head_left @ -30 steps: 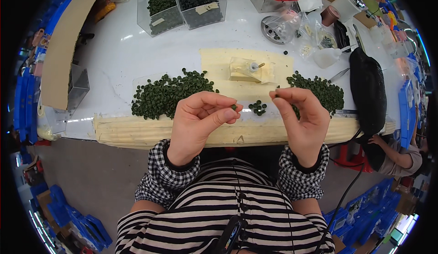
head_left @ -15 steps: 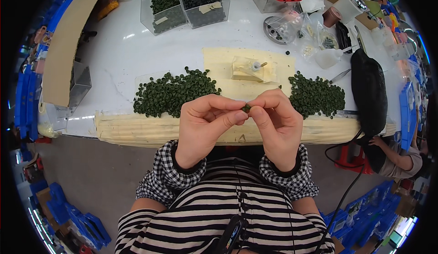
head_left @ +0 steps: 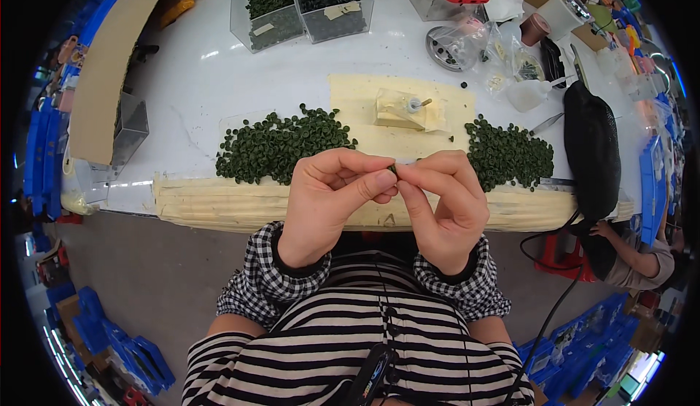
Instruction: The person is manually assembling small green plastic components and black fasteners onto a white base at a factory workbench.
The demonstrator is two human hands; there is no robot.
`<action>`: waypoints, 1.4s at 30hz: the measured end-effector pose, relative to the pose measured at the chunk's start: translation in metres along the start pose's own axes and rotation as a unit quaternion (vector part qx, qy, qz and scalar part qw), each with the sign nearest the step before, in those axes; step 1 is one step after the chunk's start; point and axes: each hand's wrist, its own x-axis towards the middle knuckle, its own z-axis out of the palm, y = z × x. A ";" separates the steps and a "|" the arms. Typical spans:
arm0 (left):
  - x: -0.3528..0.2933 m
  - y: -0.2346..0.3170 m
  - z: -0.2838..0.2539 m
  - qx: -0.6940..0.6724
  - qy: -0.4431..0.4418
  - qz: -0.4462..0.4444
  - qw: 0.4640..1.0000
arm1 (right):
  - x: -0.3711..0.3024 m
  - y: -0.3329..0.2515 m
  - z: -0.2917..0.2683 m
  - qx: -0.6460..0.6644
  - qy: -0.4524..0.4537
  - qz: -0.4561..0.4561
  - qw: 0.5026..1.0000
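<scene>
A small round dark green piece [head_left: 393,168] is pinched between both hands over the front edge of the table. My left hand [head_left: 328,198] grips it with thumb and forefinger. From the other side, the fingertips of my right hand [head_left: 446,205] close on it too. Left of the hands lies a wide pile of dark green cap-like pieces [head_left: 281,143]; a smaller pile of similar pieces [head_left: 508,152] is on the right. Beyond the hands a taped, cream-coloured block [head_left: 399,111] with a short upright peg [head_left: 421,103] rests on a yellowish sheet [head_left: 357,92].
Two clear bins [head_left: 332,23] of dark pieces stand at the back. A black padded object [head_left: 589,154], tweezers [head_left: 545,124] and a squeeze bottle [head_left: 526,96] lie to the right. Cardboard [head_left: 102,70] rises at the left. Another person's arm [head_left: 633,253] shows at far right.
My right fingertips have shifted slightly and the small green piece appears turned more on edge. The whole view has moved a little; both hands stay together over the table edge.
</scene>
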 end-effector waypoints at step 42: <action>0.002 0.001 -0.009 0.168 -0.034 0.112 0.979 | -0.005 0.001 -0.004 -0.002 -0.045 -0.014 0.999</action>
